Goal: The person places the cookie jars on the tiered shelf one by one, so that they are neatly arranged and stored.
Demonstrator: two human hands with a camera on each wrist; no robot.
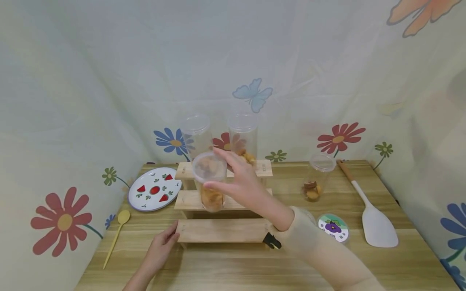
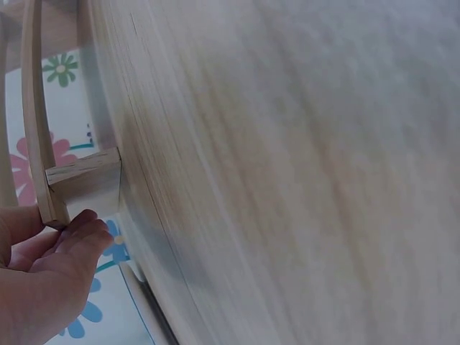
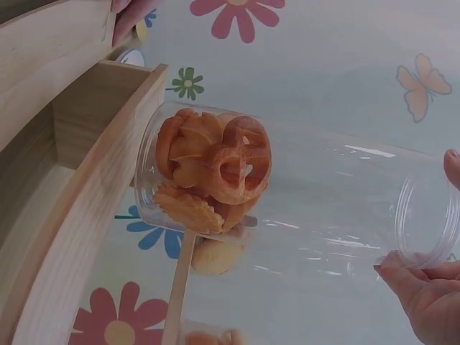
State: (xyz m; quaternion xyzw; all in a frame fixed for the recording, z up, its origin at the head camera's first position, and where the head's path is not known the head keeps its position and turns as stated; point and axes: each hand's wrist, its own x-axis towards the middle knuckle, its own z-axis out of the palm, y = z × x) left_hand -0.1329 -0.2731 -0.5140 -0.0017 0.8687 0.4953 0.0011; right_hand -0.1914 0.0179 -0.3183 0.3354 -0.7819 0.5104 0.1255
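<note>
Head view: right hand point(image 1: 244, 184) grips jar point(image 1: 212, 198); flower label's point(image 1: 333, 227) writing illegible.

A cream sleeve point(image 1: 316, 246) (unpatterned, as far as it shows) covers the right forearm point(image 1: 335, 262), ending above the wrist point(image 1: 283, 216)

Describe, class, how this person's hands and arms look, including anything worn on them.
The right hand is ungloved, with a plain, pale cream sleeve above it. The left hand is ungloved too, and no sleeve shows on the visible part of the left forearm.
</note>
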